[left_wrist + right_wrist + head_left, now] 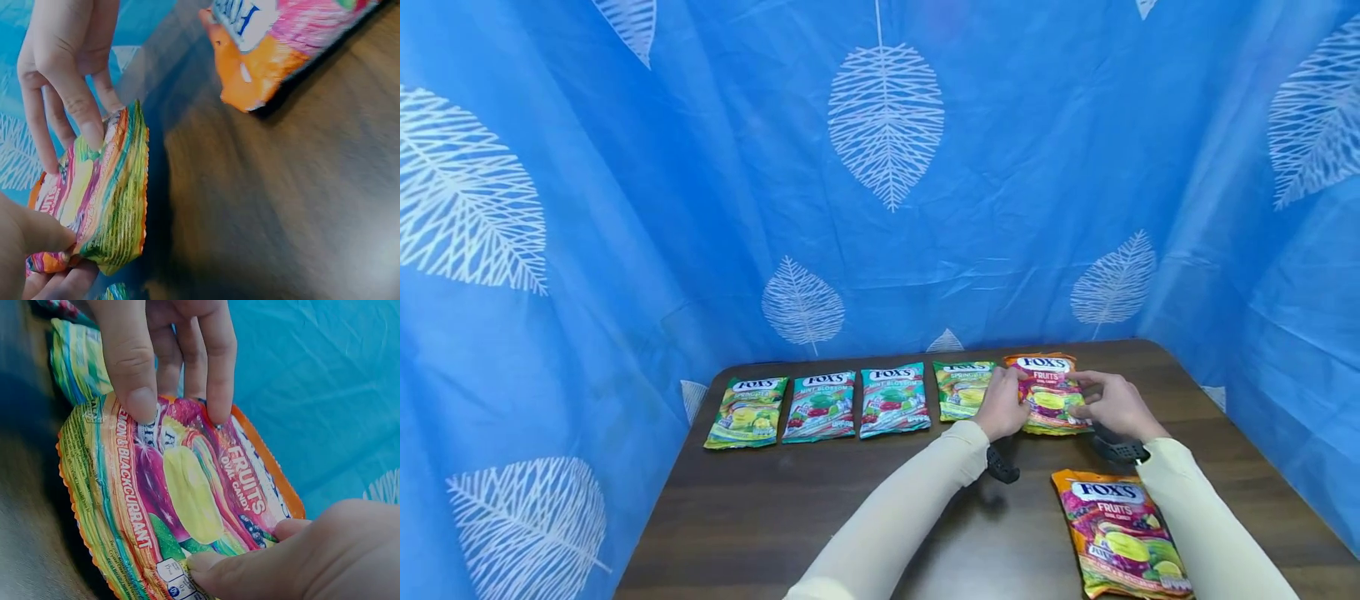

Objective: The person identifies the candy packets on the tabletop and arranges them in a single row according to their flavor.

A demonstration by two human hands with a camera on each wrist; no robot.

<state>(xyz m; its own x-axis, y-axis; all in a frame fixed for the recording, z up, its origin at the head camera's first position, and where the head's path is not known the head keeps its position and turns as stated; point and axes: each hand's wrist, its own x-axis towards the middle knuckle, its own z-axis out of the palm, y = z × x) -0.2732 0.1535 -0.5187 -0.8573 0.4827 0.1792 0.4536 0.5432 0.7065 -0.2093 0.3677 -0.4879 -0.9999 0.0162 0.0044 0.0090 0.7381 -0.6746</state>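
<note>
At the right end of a row of candy bags, both hands hold a pink-and-orange Fox's Fruits candy bag (1047, 396). My left hand (1003, 404) pinches its left edge, thumb on the printed front. On the right edge, my right hand (1116, 404) grips with the thumb on the front. In the left wrist view the bag (119, 187) looks tilted, its crimped bottom edge towards the tabletop. The right wrist view shows the front of the bag (187, 494) face up, lettering readable. Just left of it lies a green-yellow Spring Tea bag (958, 396), partly behind my left hand.
Two teal Mint Blossom bags (820, 406) and another green-yellow bag (747, 414) continue the row leftwards on the dark wooden table (760, 517). A larger Fox's Fruits bag (1120, 533) lies front right, partly under my right forearm. A blue leaf-patterned curtain (985, 250) surrounds the table.
</note>
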